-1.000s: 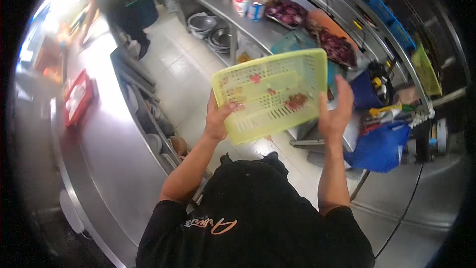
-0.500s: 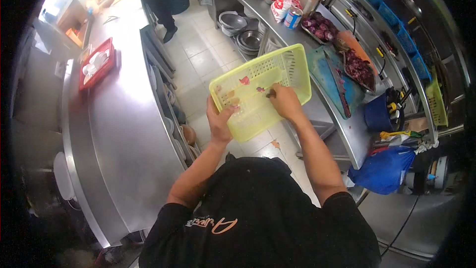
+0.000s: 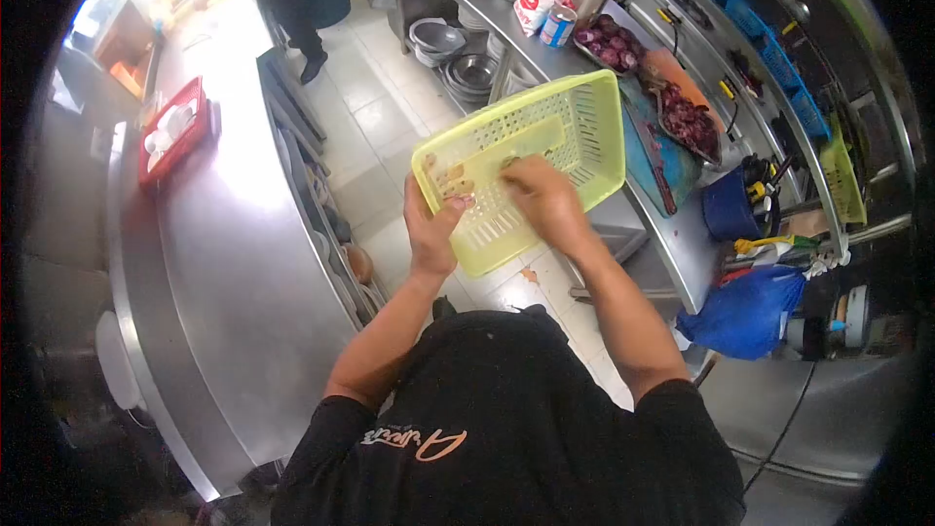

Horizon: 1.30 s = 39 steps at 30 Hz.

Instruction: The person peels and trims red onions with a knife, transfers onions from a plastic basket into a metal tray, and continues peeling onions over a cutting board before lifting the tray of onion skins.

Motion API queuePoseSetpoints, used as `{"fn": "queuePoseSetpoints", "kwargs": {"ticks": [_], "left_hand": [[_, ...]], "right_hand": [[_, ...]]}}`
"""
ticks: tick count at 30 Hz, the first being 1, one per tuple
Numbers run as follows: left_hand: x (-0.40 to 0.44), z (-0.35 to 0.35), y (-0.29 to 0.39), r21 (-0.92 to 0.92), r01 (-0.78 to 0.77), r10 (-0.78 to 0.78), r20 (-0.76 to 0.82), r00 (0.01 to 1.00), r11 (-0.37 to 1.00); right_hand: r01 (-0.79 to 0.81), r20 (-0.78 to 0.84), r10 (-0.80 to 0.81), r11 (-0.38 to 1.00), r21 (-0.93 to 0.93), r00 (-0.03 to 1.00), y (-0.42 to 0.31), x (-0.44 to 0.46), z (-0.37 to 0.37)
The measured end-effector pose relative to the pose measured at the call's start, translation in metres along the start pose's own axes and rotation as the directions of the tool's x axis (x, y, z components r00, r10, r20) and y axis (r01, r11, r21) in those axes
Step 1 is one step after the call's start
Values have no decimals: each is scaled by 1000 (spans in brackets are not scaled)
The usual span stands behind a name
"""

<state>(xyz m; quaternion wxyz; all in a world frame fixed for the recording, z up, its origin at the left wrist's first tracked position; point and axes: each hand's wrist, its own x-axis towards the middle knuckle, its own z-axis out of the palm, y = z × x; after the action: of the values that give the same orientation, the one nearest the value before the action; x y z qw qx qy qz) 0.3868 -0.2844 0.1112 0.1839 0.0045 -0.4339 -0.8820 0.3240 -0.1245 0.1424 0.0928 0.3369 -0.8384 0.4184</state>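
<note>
A yellow-green plastic basket (image 3: 596, 122) with slotted walls is held tilted in front of me, above the floor. My left hand (image 3: 431, 234) grips its left end, thumb on the inside and fingertips showing behind the wall. Inside the basket, my right hand (image 3: 543, 197) is closed, its fingers drawn together near the bottom. What lies in those fingers is hidden. A small reddish scrap (image 3: 466, 202) shows by my left thumb.
On the right counter lie a knife (image 3: 654, 161) on a blue-green cutting board (image 3: 690, 168), a tray of chopped purple onion (image 3: 688, 122), and a can (image 3: 557, 26). A red basket (image 3: 173, 131) stands on the left steel counter (image 3: 243, 312). Another person (image 3: 292, 0) stands ahead.
My right hand has shifted left and up inside the basket. A red piece seen on the basket's inside no longer shows. The basket has tilted slightly; my left hand keeps its grip.
</note>
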Motion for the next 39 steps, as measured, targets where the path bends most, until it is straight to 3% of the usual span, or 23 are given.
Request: {"fn": "queuePoseSetpoints", "kwargs": {"ticks": [3, 5, 6, 8, 9, 10, 12, 14, 15, 16, 18, 20, 23, 24, 25, 26, 28, 29, 31, 34, 35, 36, 39], "left_hand": [[-10, 1, -9, 67, 32, -33, 23, 999, 997], [-17, -11, -37, 30, 93, -94, 37, 995, 995], [-21, -4, -37, 198, -65, 60, 29, 998, 978], [-30, 13, -41, 549, -310, 364, 11, 931, 777], [-39, 26, -6, 426, -50, 68, -28, 997, 903], [-44, 31, -18, 480, -143, 228, -124, 966, 866], [-58, 30, -19, 460, -48, 110, -108, 988, 886], [-75, 30, -21, 413, -41, 139, -211, 968, 910], [-87, 32, -26, 379, -31, 135, -251, 958, 925], [-98, 32, -30, 400, 11, 123, -306, 944, 916], [-122, 26, -39, 431, 108, 91, -416, 905, 896], [-142, -2, -66, 362, -6, 205, -514, 833, 932], [-198, -14, -24, 178, -194, 262, -582, 770, 965], [-216, -36, -13, 389, -281, 465, -542, 700, 877], [-237, -52, 18, 453, -276, 514, -570, 641, 848], [-260, -67, 53, 559, -229, 576, -590, 566, 797], [-292, -106, 127, 744, -58, 683, -575, 451, 665], [-306, -125, 159, 799, 42, 715, -558, 421, 599], [-309, -158, 204, 841, 174, 726, -532, 435, 512], [-278, -191, 235, 874, 308, 700, -486, 523, 376], [-258, -196, 234, 883, 338, 703, -464, 538, 324], [-237, -192, 231, 891, 363, 715, -441, 542, 274], [-190, -158, 205, 890, 428, 738, -394, 549, 156]], "right_hand": [[-229, -119, 220, 971, -66, 968, 3, 2, -32], [-268, -46, 264, 956, -117, 963, 4, 0, -28], [-212, -11, 212, 973, -94, 977, 7, -5, -17], [-96, 120, 106, 992, -83, 987, -7, -22, 2], [-461, 297, 353, 726, 511, 887, -21, -29, 10], [-569, 444, 565, 56, 820, 696, -34, -36, 19], [-490, 358, 340, 682, 543, 870, 2, -55, 34], [-56, 383, -5, 987, 148, 924, 22, -65, 34], [209, 453, -165, 977, -48, 876, 22, -71, 31], [205, 432, -190, 979, 10, 882, 0, -75, 23], [-87, 478, -64, 953, 289, 876, -13, -86, 4], [-345, 499, 121, 856, 385, 858, -42, -99, -30], [-393, 387, 181, 709, 586, 904, -20, -134, -76], [-400, 403, 161, 669, 626, 901, -10, -147, -87], [-410, 411, 153, 626, 663, 899, 1, -161, -100], [-420, 407, 161, 582, 697, 899, 10, -179, -115], [-613, 418, 449, 598, 516, 790, 12, -213, -143], [-632, 441, 453, 556, 539, 775, 36, -232, -147], [-708, 453, 547, 492, 507, 704, 37, -262, -166], [-698, 413, 565, 528, 484, 714, 37, -298, -203], [-629, 354, 552, 458, 627, 755, 48, -318, -215], [-581, 259, 559, 531, 618, 787, 48, -331, -232], [-340, -62, 670, 451, 825, 740, 28, -370, -302]]}}
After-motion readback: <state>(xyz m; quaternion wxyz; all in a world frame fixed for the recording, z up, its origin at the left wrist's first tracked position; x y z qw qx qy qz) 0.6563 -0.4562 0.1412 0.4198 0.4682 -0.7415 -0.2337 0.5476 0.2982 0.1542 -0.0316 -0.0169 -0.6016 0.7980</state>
